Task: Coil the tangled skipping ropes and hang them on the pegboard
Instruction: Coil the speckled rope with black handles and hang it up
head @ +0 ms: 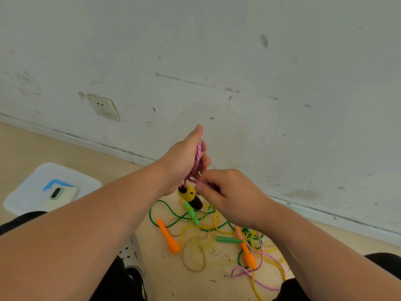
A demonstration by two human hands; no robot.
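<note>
The person's left hand is raised in front of the scuffed white wall, its fingers clenched round several turns of the pink rope. Just below that hand hangs the rope's yellow and black handle, clear of the floor. The right hand sits just beside it, thumb and fingers pinching a strand of the same pink rope close to the handle. More pink rope shows below the right forearm, trailing in loose loops on the wooden floor. There it lies tangled with a green rope and a yellow rope. 2 orange handles and 2 green handles lie in the heap. A thin brown loop lies near the left orange handle. Well to the left, a phone rests on a white rounded-square object, and a wall socket sits low on the wall.
</note>
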